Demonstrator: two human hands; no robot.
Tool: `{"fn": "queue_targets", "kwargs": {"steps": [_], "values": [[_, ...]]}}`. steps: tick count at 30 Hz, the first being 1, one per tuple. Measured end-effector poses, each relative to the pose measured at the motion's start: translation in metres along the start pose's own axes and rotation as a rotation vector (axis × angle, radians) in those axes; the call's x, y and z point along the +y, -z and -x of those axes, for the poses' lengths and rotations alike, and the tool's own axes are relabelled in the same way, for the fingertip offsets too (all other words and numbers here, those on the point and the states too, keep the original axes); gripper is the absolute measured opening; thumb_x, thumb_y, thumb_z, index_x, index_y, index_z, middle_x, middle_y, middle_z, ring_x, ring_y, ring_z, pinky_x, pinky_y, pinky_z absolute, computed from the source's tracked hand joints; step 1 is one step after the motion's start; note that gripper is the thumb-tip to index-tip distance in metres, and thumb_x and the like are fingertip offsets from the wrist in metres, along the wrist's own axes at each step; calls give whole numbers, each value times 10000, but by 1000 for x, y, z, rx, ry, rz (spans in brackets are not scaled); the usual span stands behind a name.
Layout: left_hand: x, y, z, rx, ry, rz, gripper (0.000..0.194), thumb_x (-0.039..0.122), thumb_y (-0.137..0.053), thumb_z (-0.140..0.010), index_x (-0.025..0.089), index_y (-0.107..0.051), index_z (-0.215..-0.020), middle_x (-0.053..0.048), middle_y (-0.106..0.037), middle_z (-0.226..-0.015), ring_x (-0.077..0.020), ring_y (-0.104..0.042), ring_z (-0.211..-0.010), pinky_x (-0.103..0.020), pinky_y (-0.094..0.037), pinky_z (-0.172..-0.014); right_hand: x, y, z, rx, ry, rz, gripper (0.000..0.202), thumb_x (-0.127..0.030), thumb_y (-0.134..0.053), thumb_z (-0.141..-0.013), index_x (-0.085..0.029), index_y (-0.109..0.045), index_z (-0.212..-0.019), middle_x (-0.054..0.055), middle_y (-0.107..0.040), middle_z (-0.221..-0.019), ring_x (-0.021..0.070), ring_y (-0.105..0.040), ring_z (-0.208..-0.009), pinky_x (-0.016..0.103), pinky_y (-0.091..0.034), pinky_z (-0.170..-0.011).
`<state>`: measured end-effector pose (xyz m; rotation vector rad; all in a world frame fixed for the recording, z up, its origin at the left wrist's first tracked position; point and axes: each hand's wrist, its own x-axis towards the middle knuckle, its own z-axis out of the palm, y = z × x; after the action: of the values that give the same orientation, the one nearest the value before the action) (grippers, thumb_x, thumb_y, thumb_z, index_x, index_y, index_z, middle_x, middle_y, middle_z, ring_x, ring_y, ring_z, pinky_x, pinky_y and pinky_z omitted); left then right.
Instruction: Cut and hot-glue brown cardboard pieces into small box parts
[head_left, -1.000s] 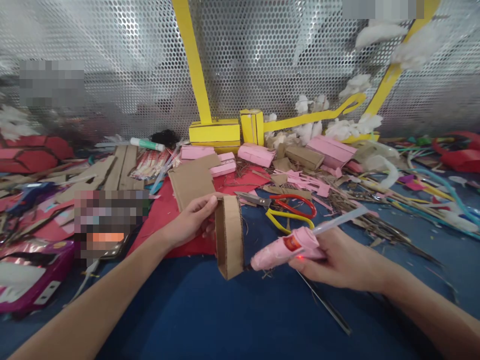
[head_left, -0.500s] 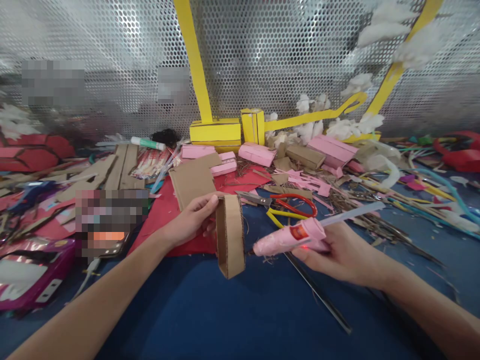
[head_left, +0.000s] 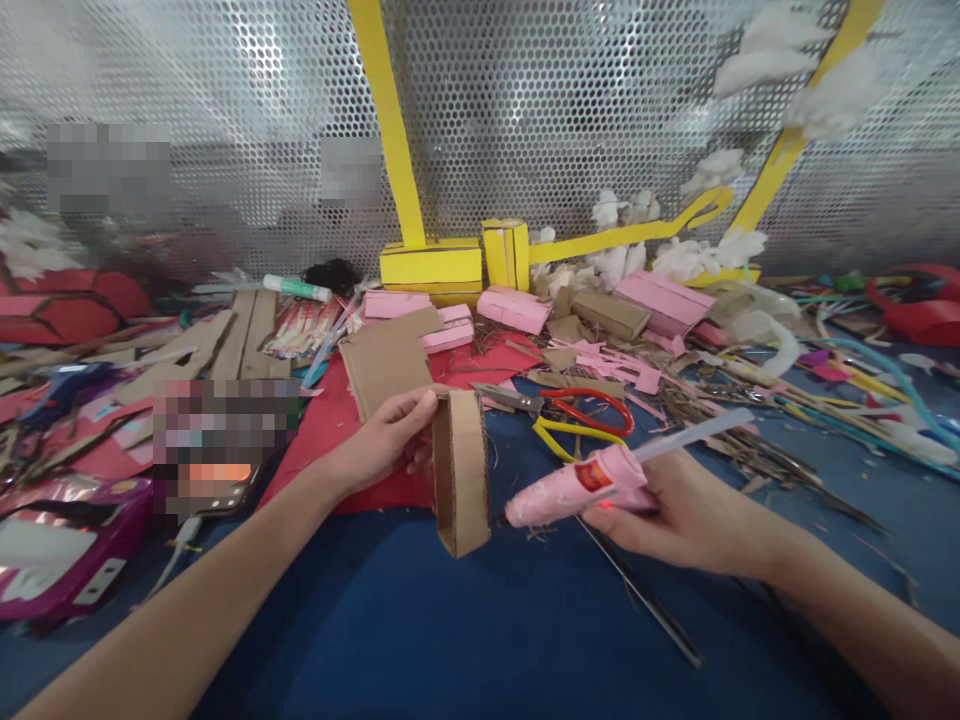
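My left hand [head_left: 397, 430] grips an open cardboard frame [head_left: 469, 475] by its upper left side, holding it upright above the blue table. Wrapped round the handle of a pink glue gun [head_left: 566, 490] is my right hand [head_left: 675, 510]; a clear glue stick [head_left: 697, 432] juts from its back. The gun's dark nozzle points left, at the lower right edge of the frame; whether it touches is hard to tell. Scissors [head_left: 562, 405] with one red and one yellow handle lie just behind the gun. Under my left hand is red paper [head_left: 322, 440], with a cardboard sheet [head_left: 390, 360] on it.
Yellow boxes [head_left: 431, 265] and pink blocks [head_left: 514, 308] stand at the back, before a perforated metal screen [head_left: 525, 110]. On the left lie a phone [head_left: 217, 490] with a cable and a purple packet [head_left: 82, 560]. A metal rod [head_left: 645, 590] lies near my right hand; scraps cover the right side.
The glue gun in my right hand has shifted slightly left and down, its nozzle nearer the frame's lower edge. My left hand and the frame hold nearly still.
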<state>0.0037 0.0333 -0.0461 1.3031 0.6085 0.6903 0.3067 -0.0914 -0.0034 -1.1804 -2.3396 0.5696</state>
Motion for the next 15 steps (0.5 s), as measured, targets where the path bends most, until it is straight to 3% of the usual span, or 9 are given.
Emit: {"fn": "queue_targets", "kwargs": {"steps": [3, 9, 15], "values": [[1, 0, 0, -3, 4, -6, 475, 623, -615, -920, 191, -682, -1106, 47, -533, -627, -55, -440, -434, -149, -373, -384, 1, 0, 2, -24, 5, -11, 214, -337, -576, -973, -205, -743, -955, -37, -586, -596, 100, -435, -494, 214, -362, -461], [-1, 3, 0, -10, -3, -9, 433, 602, -602, -937, 194, -672, -1064, 42, -531, -639, -62, -453, -444, -155, -371, -382, 4, 1, 1, 72, -4, 13, 295, -369, -548, -982, -214, -785, -1064, 2, -702, -703, 135, -567, -572, 229, -482, -574], [-2, 3, 0, -8, 1, -28, 437, 610, -582, -945, 190, -655, -1040, 37, -541, -645, -64, -447, -441, -155, -356, -379, 4, 1, -2, 140, -36, 6, 314, -413, -584, -978, -219, -793, -1110, 4, -713, -695, 136, -604, -592, 214, -505, -605]]}}
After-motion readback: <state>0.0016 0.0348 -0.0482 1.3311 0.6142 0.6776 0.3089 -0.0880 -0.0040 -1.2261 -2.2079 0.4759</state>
